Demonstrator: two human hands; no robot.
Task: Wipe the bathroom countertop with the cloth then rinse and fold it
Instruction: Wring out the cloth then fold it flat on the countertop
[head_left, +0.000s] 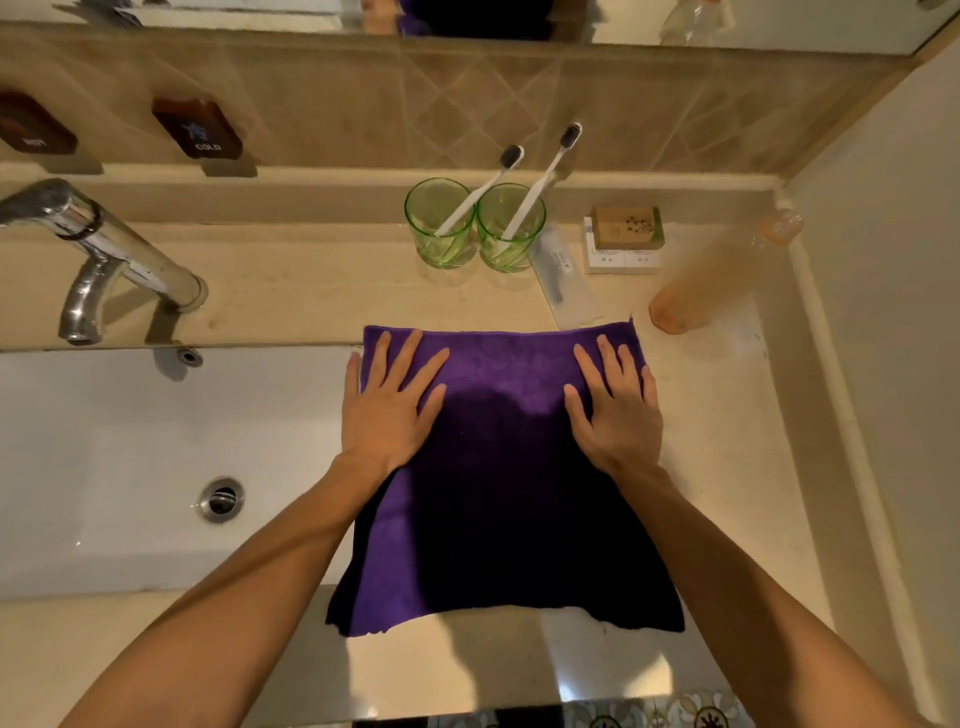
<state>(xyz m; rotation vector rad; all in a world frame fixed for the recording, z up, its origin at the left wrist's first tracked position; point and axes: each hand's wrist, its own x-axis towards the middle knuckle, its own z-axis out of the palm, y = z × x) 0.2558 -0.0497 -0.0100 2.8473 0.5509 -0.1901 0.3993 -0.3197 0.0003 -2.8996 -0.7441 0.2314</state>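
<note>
— What is the cloth made of?
— Soft purple terry or microfibre, matt, with a fine nap and a faint pattern pressed into the far part.
— And the countertop under it?
— Beige stone, smooth and polished; the near edge throws back bright glare.
— The sink on the left?
— White glazed ceramic, glossy, with a shiny metal drain.
— The faucet?
— Chromed metal, bright but spotted and dulled in places.
— The far items?
— Two green tumblers of clear glass, ribbed low down; white plastic toothbrushes with dark bristles; a matt brown paper soap box. The wall tiles are tan with a soft sheen.
</note>
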